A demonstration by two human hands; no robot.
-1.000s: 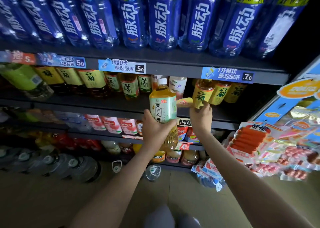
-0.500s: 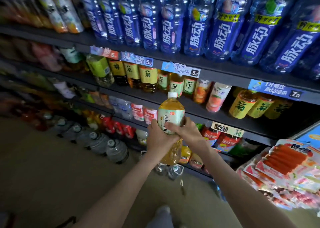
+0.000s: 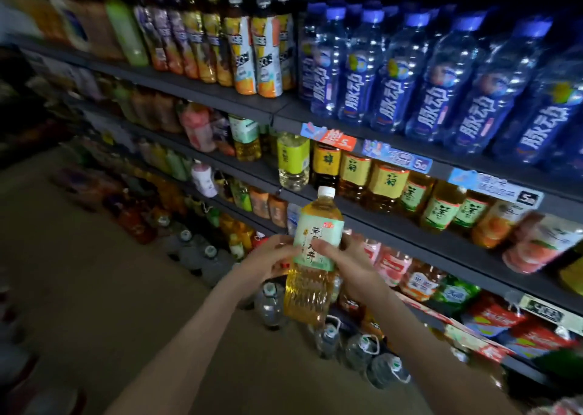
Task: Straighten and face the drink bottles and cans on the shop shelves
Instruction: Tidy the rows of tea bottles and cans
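A large tea bottle [image 3: 315,257] with a white cap, pale green label and amber drink is held upright in the aisle, clear of the shelves. My left hand [image 3: 268,261] grips its left side at the label. My right hand [image 3: 353,264] grips its right side, fingers curled across the label front. Behind it, the middle shelf [image 3: 394,225] carries a row of yellow- and green-labelled tea bottles [image 3: 386,182]. Beside them stands a pale yellow-green bottle [image 3: 293,162].
Blue drink bottles [image 3: 419,77] fill the upper shelf on the right, and orange juice bottles [image 3: 246,48] stand to their left. Large water jugs [image 3: 359,348] sit on the floor along the shelf base. Red and green bottles [image 3: 441,288] line the lower shelf. The tan floor [image 3: 94,288] lies left.
My right hand left the shelf bottles and joined the left on the tea bottle. The view swung left along the aisle, and the bottle now sits further left against the shelves.
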